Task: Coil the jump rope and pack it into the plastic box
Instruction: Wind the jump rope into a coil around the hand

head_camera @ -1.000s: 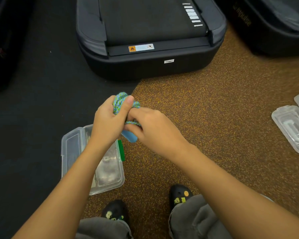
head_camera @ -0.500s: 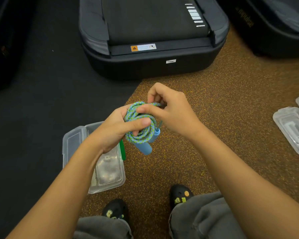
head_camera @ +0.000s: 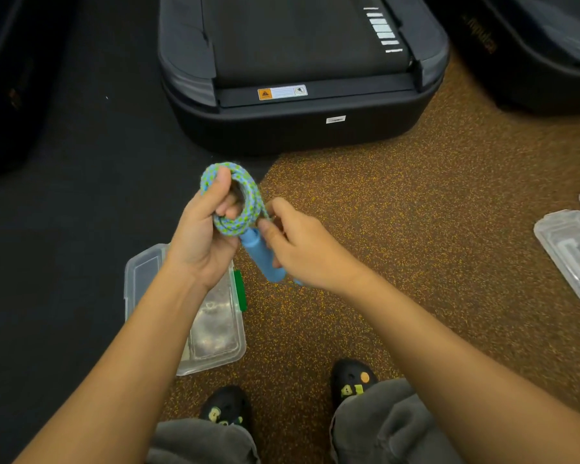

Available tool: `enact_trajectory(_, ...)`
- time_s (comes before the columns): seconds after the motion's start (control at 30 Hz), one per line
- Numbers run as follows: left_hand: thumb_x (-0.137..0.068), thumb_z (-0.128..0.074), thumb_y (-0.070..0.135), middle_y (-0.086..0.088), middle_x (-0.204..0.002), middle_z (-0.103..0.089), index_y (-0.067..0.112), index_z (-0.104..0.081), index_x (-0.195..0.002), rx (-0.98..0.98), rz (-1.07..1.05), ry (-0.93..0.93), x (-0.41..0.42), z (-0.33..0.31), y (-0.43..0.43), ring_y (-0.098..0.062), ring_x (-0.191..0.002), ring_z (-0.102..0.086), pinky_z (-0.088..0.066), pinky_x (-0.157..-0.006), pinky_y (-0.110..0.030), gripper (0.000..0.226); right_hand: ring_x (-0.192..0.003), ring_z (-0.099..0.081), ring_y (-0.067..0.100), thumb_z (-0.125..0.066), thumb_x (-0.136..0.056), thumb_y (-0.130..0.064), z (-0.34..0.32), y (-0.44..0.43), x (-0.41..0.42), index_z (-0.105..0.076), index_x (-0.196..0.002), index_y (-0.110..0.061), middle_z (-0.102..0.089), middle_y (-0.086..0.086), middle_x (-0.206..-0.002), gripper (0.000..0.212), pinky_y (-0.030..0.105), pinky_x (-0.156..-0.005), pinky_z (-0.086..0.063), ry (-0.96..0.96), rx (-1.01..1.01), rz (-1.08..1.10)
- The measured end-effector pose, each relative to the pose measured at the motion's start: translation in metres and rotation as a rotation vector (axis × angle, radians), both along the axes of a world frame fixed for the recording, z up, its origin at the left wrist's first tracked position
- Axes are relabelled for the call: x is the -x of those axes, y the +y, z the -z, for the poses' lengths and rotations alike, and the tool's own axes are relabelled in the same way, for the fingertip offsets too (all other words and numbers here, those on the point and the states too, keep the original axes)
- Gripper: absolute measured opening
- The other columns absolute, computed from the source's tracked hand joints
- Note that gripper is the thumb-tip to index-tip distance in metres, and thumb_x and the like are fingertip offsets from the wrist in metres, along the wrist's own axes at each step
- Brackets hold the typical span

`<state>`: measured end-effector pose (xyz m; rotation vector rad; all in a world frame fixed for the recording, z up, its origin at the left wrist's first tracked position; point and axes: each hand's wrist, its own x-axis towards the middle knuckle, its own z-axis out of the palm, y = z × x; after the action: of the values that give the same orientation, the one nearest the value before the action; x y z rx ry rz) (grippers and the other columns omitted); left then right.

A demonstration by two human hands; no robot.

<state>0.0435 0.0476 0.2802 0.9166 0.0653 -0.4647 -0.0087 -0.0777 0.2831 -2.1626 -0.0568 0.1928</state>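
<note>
The jump rope (head_camera: 248, 199) is a blue and green braided cord wound into a small ring, with blue handles (head_camera: 261, 254) hanging below it. My left hand (head_camera: 205, 236) grips the coil, thumb over the top and fingers through the loop. My right hand (head_camera: 302, 246) holds the rope's end and a blue handle just right of the coil. The clear plastic box (head_camera: 215, 336) with a green latch lies on the floor under my left forearm, partly hidden by it.
A black treadmill (head_camera: 298, 78) stands ahead on the floor. Another dark machine (head_camera: 533, 45) fills the top right. A second clear plastic container (head_camera: 570, 252) lies at the right edge. My shoes (head_camera: 352, 380) are near the bottom.
My right hand dropped from the top of the coil to the handle below it. The coil rose slightly and turned more open-faced in my left hand.
</note>
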Motion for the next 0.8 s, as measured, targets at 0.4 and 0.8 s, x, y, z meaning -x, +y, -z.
enact_trajectory(0.4,-0.086,-0.060,0.028,0.009,-0.053,-0.056,0.019,-0.054,-0.076,-0.658,-0.355,-0.209,0.004,0.018,-0.009,-0.002,-0.054,-0.054,-0.051,-0.069,-0.027,0.014,-0.096,-0.058,0.037,-0.044,-0.089,-0.010,0.003,0.017,0.017,-0.047,-0.098,-0.011,-0.059,0.016,-0.102,0.009,0.046,-0.079,-0.049,-0.003,0.369,-0.221)
enact_trajectory(0.8,-0.082,-0.065,0.036,-0.007,-0.075,-0.058,0.006,-0.059,-0.086,-0.966,-0.136,-0.490,0.011,0.010,-0.013,-0.014,-0.068,-0.053,-0.047,-0.064,-0.037,0.030,-0.093,-0.057,0.033,-0.058,-0.085,-0.019,-0.010,0.001,0.010,-0.062,-0.094,-0.005,-0.057,0.014,-0.100,0.017,0.047,-0.080,-0.049,-0.321,0.265,-0.059)
